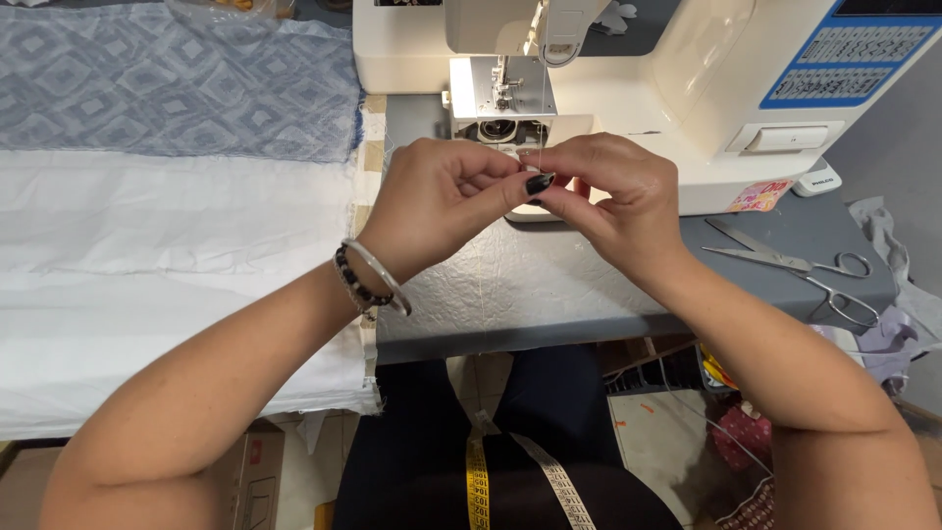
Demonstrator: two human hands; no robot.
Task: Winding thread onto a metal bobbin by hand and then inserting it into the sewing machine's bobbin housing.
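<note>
Two hands at frame centre: left hand [437,201] and right hand [613,196], fingertips together, pinching one thread [541,118] below one sewing machine [628,79]. One pair of scissors [795,267] right.

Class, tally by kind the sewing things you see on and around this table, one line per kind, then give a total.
Sewing machine: 1
Scissors: 1
Fabric pieces: 2, patterned blue and white
Tape measure: 1
Thread: 1, pinched by left hand and right hand
Total: 6
</note>
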